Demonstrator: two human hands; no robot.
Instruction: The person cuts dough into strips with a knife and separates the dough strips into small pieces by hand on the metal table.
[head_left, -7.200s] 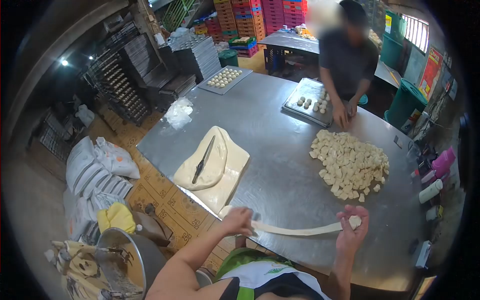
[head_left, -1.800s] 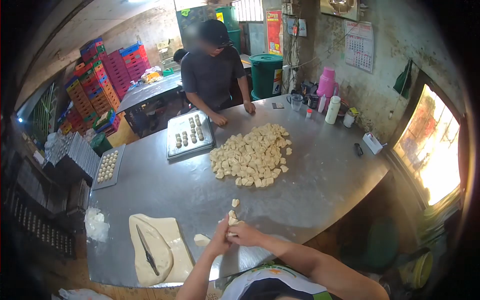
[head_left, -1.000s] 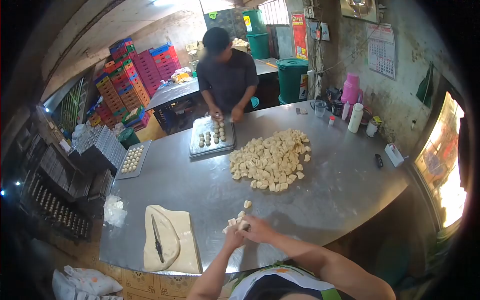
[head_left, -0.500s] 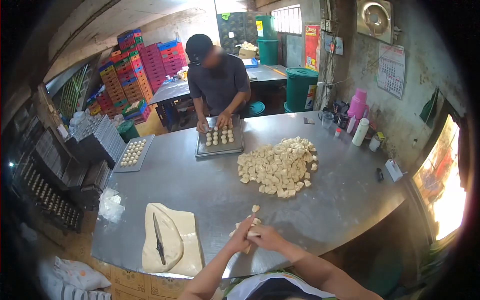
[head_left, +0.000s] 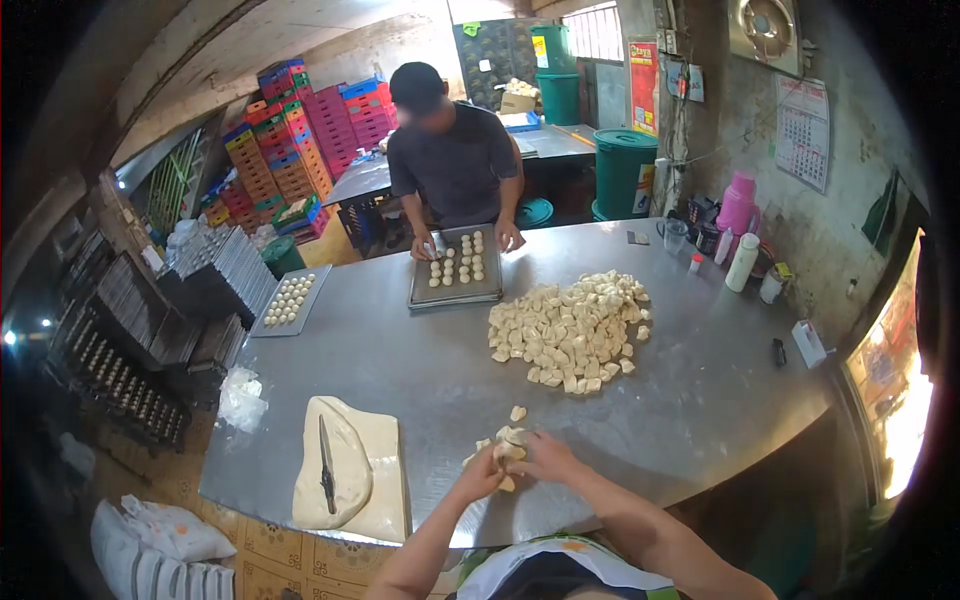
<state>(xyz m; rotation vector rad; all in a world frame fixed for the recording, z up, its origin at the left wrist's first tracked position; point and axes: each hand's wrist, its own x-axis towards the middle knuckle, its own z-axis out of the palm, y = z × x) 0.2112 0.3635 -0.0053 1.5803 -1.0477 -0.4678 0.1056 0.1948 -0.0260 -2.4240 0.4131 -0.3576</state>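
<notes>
Near the table's front edge, both hands are around a small cluster of dough pieces (head_left: pixel 510 443). My left hand (head_left: pixel 480 478) has its fingers curled against the dough from the left. From the right, my right hand (head_left: pixel 550 460) grips the same cluster, its fingertips slightly blurred. One loose dough piece (head_left: pixel 518 413) lies just beyond them. A big heap of cut dough pieces (head_left: pixel 570 335) sits farther back on the right. To the left is a folded dough slab (head_left: pixel 380 470) with a dark-handled knife (head_left: pixel 326 470) resting on it.
Across the steel table (head_left: pixel 430 370), a co-worker (head_left: pixel 455 165) places dough balls on a baking tray (head_left: pixel 425 297). Another tray of dough balls (head_left: pixel 290 300) and a plastic bag (head_left: pixel 241 400) are at left. A pink thermos (head_left: pixel 738 205) and a white bottle (head_left: pixel 742 263) stand at right.
My hands have moved apart a little, showing more of the dough between them. The co-worker's hand has shifted off the tray to its right side. The view has turned slightly left.
</notes>
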